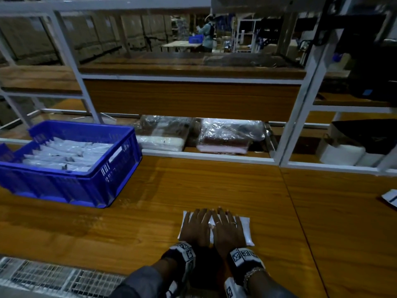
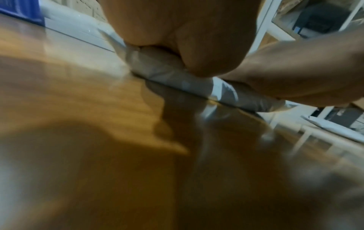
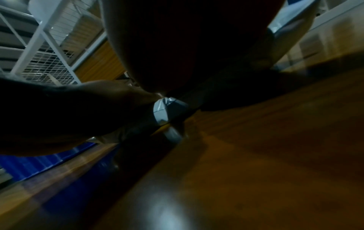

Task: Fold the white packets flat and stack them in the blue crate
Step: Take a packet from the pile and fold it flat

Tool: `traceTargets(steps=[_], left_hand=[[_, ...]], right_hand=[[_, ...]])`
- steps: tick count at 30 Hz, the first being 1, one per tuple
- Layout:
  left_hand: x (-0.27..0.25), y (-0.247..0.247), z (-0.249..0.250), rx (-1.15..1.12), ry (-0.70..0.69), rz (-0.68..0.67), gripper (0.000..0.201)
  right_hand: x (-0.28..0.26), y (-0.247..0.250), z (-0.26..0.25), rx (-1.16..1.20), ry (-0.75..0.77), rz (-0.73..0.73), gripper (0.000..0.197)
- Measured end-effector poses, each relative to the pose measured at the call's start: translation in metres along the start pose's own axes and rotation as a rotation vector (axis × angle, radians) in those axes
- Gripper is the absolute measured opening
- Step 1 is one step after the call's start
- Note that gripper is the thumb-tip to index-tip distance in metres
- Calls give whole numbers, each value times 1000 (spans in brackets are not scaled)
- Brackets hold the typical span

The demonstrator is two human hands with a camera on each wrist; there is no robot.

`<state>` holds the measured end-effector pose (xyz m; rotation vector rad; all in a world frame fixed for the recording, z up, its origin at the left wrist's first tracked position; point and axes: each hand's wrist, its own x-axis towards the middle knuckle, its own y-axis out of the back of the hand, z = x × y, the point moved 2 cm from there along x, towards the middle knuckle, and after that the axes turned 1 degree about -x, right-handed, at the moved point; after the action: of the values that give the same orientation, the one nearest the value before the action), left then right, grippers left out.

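While both flat hands, left hand point(image 1: 196, 226) and right hand point(image 1: 228, 227), press one white packet point(image 1: 245, 230) near the desk's point(image 1: 150, 216) front edge, one blue crate point(image 1: 90, 181) of packets sits far left.

You face a wooden surface point(image 1: 214, 190) under dim light. White metal shelving point(image 1: 300, 117) rises behind it. A wire grille point(image 1: 53, 276) lies at your near left.
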<state>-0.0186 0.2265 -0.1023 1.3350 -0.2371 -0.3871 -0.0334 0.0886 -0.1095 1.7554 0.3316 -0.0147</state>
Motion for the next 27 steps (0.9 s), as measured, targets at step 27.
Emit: traceTargets(steps=[27], left_hand=[[-7,-20,-7,-84,146,-1,53]], right_hand=[[-18,14,11,-61,67,143,59]])
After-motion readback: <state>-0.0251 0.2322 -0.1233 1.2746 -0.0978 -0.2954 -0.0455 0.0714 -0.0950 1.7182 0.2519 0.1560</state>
